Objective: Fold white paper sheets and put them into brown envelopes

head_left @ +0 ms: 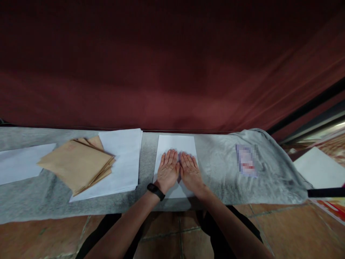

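Observation:
A white sheet of paper (176, 141) lies upright in front of me on a grey cloth. My left hand (167, 171) rests flat on it, palm down, fingers stretched out and pointing away from me. Beside it my right hand (190, 172) also lies flat on the paper, with its fingers extended. The two hands nearly meet at the thumbs. Neither hand grips anything. Whatever is under the palms is hidden.
To the left, a pile of brown envelopes (78, 162) overlaps a stack of white paper (126, 158). Another white sheet (21, 162) lies at far left. A blurred small printed item (246, 160) sits on the grey cloth (215, 165) at right. A dark red curtain (172, 72) hangs behind.

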Demonstrator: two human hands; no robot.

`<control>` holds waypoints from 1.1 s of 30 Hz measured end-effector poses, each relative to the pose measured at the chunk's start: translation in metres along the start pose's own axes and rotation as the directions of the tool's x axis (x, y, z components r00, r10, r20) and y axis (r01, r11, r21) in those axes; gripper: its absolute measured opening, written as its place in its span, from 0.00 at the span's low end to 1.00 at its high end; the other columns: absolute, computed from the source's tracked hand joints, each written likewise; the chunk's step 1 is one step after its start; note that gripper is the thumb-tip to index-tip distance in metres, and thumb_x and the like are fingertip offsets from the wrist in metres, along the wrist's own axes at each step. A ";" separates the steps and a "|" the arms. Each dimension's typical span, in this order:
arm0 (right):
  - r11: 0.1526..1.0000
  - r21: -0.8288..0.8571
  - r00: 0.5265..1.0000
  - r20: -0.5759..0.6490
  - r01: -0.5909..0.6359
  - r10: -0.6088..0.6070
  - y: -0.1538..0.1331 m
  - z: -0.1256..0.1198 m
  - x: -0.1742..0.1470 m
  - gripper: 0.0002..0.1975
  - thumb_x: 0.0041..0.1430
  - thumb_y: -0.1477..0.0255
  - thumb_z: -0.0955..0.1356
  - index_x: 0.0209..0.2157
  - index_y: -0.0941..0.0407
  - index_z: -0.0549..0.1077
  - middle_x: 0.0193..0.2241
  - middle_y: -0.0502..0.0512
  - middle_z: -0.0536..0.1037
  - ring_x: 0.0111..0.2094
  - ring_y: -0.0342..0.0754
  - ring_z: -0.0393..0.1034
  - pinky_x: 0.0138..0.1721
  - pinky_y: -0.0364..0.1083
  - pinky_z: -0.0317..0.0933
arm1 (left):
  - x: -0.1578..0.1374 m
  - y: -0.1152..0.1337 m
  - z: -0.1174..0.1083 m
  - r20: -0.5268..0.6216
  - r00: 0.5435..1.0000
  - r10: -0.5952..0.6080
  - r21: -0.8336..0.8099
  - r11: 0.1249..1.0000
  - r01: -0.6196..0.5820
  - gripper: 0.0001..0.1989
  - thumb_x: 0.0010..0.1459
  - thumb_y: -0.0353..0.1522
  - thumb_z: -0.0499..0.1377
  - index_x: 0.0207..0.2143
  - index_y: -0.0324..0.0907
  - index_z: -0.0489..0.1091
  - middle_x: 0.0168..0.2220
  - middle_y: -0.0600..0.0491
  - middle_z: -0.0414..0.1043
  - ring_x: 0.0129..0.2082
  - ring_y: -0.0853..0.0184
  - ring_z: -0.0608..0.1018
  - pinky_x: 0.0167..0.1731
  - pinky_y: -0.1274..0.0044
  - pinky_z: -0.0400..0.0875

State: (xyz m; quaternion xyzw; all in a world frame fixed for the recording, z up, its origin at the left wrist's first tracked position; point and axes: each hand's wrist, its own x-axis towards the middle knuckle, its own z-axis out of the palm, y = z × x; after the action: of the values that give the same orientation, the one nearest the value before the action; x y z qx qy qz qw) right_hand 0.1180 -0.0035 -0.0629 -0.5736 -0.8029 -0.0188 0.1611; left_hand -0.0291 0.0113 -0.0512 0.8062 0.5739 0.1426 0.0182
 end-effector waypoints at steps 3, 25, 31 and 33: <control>1.000 0.017 1.000 0.013 -0.010 0.010 0.002 0.002 0.001 0.26 0.74 0.70 0.56 0.70 0.61 0.57 0.69 0.61 0.60 0.70 0.54 0.54 0.70 0.58 0.46 | 0.006 -0.003 0.004 0.017 0.999 -0.036 -0.005 0.999 0.036 0.29 0.70 0.33 0.43 0.70 0.33 0.55 0.72 0.42 0.52 0.73 0.57 0.54 0.71 0.59 0.49; 0.882 0.125 0.887 -0.028 -0.454 0.460 0.064 -0.009 0.026 0.18 0.66 0.72 0.61 0.54 0.59 0.72 0.39 0.62 0.81 0.41 0.54 0.76 0.46 0.48 0.66 | 0.032 -0.071 -0.037 0.145 0.861 -0.487 -0.294 0.810 0.508 0.28 0.64 0.41 0.53 0.61 0.34 0.65 0.37 0.45 0.80 0.40 0.56 0.81 0.42 0.69 0.72; 0.748 0.432 0.856 0.132 -0.504 0.500 0.076 -0.011 0.032 0.13 0.59 0.72 0.64 0.42 0.55 0.77 0.32 0.56 0.81 0.34 0.51 0.75 0.38 0.46 0.65 | 0.027 -0.086 -0.041 0.292 0.825 -0.483 -0.582 0.594 0.554 0.20 0.54 0.46 0.60 0.40 0.40 0.75 0.28 0.53 0.77 0.31 0.61 0.78 0.30 0.75 0.67; 0.690 0.541 0.866 0.173 -0.481 0.469 0.079 -0.014 0.034 0.09 0.56 0.71 0.64 0.31 0.53 0.77 0.26 0.51 0.78 0.30 0.49 0.72 0.33 0.44 0.63 | 0.023 -0.084 -0.042 0.326 0.830 -0.452 -0.618 0.563 0.549 0.17 0.51 0.47 0.61 0.29 0.42 0.74 0.24 0.55 0.73 0.28 0.64 0.75 0.27 0.76 0.63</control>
State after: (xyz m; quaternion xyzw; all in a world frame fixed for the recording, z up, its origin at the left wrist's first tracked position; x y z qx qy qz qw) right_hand 0.1849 0.0512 -0.0523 -0.6870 -0.5971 0.2689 0.3151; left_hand -0.1097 0.0560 -0.0218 0.5504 0.6806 0.2814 0.3934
